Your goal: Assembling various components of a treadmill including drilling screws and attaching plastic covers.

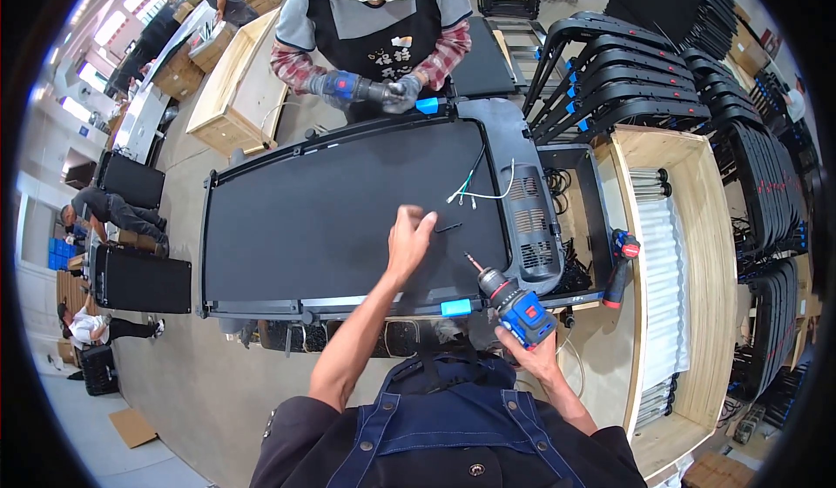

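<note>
My right hand (542, 357) grips a blue cordless drill (526, 314), its bit pointing up and left over the treadmill. My left hand (407, 242) is above the black running belt (331, 218), fingers curled in; whatever they hold, if anything, is hidden. Just right of it a small dark bolt-like piece (448, 227) lies on the belt. Loose wires (470, 190) with metal ends, white and green among them, lie by the grey motor cover (528, 214). Blue pieces sit on the frame's near rail (455, 307) and far rail (427, 106).
Across the treadmill a co-worker in grey gloves (402, 94) holds another power drill (353, 86). To the right stand a parts bin (601, 218) with black cables, a red-and-black tool (620, 266), a wooden crate (719, 288) and stacked black frames (623, 74). Other people work at far left.
</note>
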Tool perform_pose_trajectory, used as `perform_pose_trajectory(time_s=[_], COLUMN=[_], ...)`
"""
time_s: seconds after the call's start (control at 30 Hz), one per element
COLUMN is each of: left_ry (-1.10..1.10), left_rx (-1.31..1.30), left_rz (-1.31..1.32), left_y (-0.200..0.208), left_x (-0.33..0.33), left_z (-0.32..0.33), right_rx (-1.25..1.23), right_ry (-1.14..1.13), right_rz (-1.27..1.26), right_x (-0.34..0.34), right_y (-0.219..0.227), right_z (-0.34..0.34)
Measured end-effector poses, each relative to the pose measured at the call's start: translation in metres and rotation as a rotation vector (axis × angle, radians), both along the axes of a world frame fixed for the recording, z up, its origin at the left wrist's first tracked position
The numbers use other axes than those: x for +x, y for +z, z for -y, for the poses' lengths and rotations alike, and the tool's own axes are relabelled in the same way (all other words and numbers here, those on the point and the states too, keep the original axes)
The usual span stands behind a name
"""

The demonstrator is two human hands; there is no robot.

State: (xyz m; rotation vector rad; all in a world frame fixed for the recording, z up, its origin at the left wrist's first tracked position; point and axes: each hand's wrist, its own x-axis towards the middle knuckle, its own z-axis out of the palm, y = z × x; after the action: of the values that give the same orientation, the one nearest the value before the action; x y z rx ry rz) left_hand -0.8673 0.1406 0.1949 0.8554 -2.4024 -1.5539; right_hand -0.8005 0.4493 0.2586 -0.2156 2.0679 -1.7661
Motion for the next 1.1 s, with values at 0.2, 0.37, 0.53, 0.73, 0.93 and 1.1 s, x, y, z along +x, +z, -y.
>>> perform_pose_trajectory(time_s=[0.2,0.37,0.53,0.73,0.93,1.1], left_ry=[-0.406,-0.241,-0.121,-0.094,-0.128,-0.464], left_rx=[-0.424,0.074,-0.379,-0.482,-0.607,-0.897], left_rz=[0.059,0.117,0.280,0.239,-0.055,-0.362], left_y=[0.018,0.045,0.039,0.034,0.004,0.012], left_x=[-0.030,0.046,0.124,0.141,0.143,0.127], left_z=[0.016,0.007,-0.012,-0.018,-0.018,0.000], right_rx=[-0.076,-0.138,-0.126,-0.151,-0.170,-0.142], right_ry=[-0.096,-0.143,-0.071,-0.041,-0.009,0.006], right_rz=[0.010,0.065,0.092,0.206,0.193,0.161], right_x=[-0.007,-0.003,-0.002,0.007,0.022,0.032], right_y=[-0.004,0.000,-0.010,-0.015,-0.014,-0.006], right_z=[-0.013,-0.019,-0.022,-0.017,-0.010,-0.004])
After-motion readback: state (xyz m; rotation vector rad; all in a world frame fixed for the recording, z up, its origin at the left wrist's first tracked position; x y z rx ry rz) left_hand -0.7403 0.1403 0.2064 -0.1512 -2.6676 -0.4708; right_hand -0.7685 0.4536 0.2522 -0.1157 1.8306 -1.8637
